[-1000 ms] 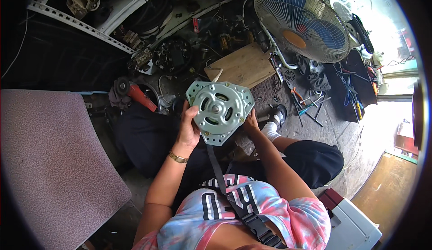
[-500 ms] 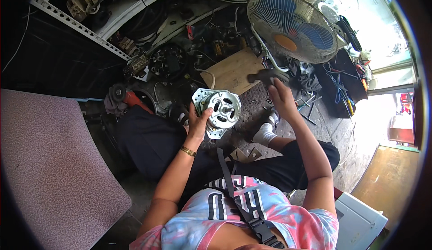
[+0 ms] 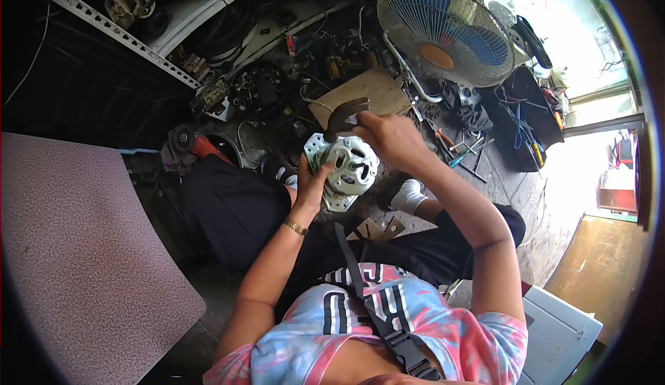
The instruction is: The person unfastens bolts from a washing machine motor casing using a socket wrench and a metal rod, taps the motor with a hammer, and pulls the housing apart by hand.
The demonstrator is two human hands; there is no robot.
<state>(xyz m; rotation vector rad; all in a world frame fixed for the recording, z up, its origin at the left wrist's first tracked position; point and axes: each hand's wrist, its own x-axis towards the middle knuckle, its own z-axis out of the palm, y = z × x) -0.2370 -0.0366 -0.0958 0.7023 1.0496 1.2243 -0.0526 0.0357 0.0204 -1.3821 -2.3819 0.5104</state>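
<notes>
Over my lap, my left hand (image 3: 312, 187) grips a silver electric motor (image 3: 351, 167) by its side, thumb on the slotted end cover. Flat mounting plates with holes stick out from the motor at its upper left and lower edge. My right hand (image 3: 391, 139) is closed on a dark, curved piece (image 3: 346, 116), smeared by motion, and holds it just above the motor's far rim. I cannot tell whether that piece touches the motor. The fingers hide part of it.
Beyond the motor a wooden board (image 3: 367, 94) lies on the floor. A caged fan (image 3: 440, 35) with blue blades stands far right, with hand tools (image 3: 467, 153) below it. An orange angle grinder (image 3: 208, 149) lies left, near a pinkish speckled panel (image 3: 90, 246).
My right hand has swung left and nearer with the dark piece, from beside the motor to over its far edge. The motor has tilted slightly in my left hand.
</notes>
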